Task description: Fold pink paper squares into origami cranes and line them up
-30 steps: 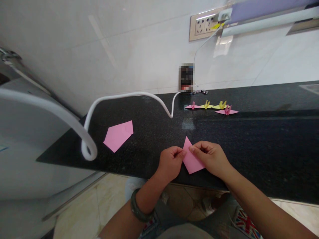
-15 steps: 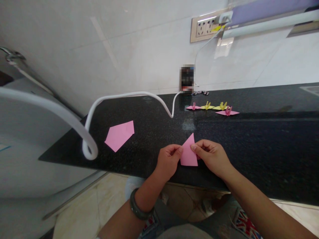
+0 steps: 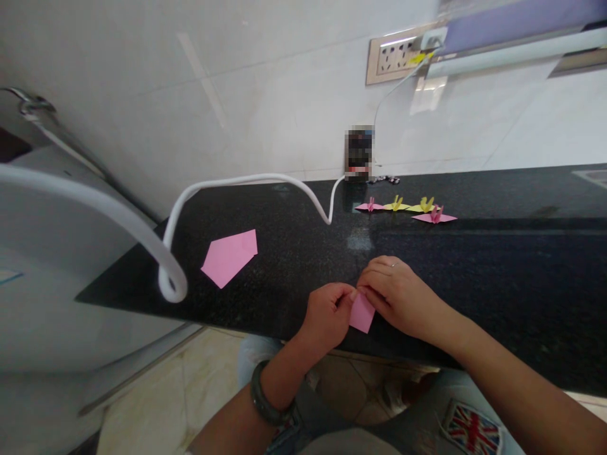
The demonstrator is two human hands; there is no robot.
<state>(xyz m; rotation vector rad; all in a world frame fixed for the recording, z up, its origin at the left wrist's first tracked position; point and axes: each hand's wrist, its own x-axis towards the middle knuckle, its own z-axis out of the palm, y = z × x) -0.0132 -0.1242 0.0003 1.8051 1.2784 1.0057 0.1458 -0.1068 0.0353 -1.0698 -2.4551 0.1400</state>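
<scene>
A small folded pink paper (image 3: 361, 313) lies at the near edge of the black counter (image 3: 497, 272). My left hand (image 3: 328, 314) pinches its left side with curled fingers. My right hand (image 3: 398, 293) lies over its upper part, fingers bent and pressing down on it. Only the paper's lower corner shows between my hands. A second pink paper folded into a five-sided shape (image 3: 229, 256) lies flat to the left, apart from both hands.
Several finished paper cranes (image 3: 406, 208), pink and yellow, stand in a row at the back. A thick white hose (image 3: 161, 253) loops over the counter's left end. A small device (image 3: 359, 153) leans on the wall, cabled to a socket strip (image 3: 391, 58).
The pink paper stood up between my fingers before; now it is down on the counter, mostly covered. My right hand has moved forward over it.
</scene>
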